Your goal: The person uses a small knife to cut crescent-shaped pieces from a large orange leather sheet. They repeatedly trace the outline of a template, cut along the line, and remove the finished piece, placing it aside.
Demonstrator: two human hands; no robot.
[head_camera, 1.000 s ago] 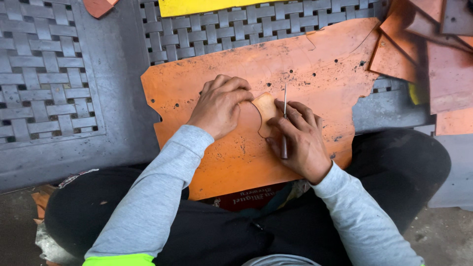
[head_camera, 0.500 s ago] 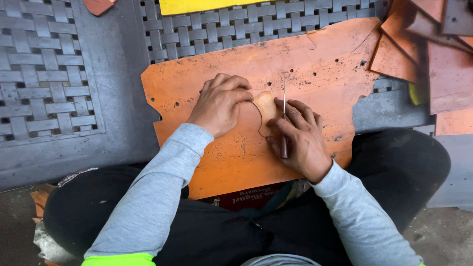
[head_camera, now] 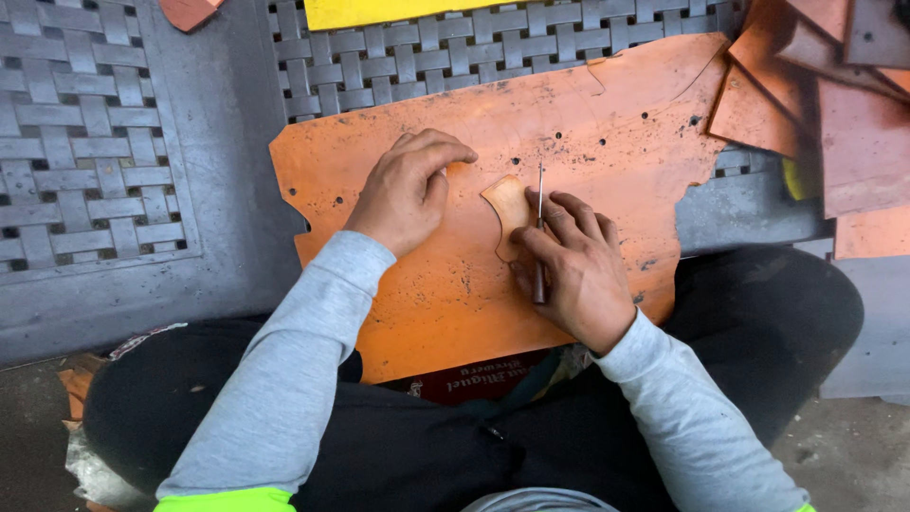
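Head view: a seated person bends over an orange leather sheet point(head_camera: 569, 123) laid across the lap and a grey woven mat point(head_camera: 95, 133). Right hand point(head_camera: 573, 270) grasps a thin awl point(head_camera: 539, 237), brown handle in the fist, metal tip pointing away from the body and touching the sheet just beyond the fingers. Left hand point(head_camera: 408, 190) holds nothing; it rests palm down on the sheet with its fingers curled, index finger stretched toward the right hand. Between the two hands, under the right fingertips, lies a small tan curved template point(head_camera: 509, 209), flat on the sheet, the awl's shaft running along its right edge. Small punched holes dot the sheet beyond both hands. Further orange leather pieces point(head_camera: 834, 104) are stacked well to the right of the right hand, and a yellow strip point(head_camera: 398, 11) lies at the far edge, beyond the left hand.
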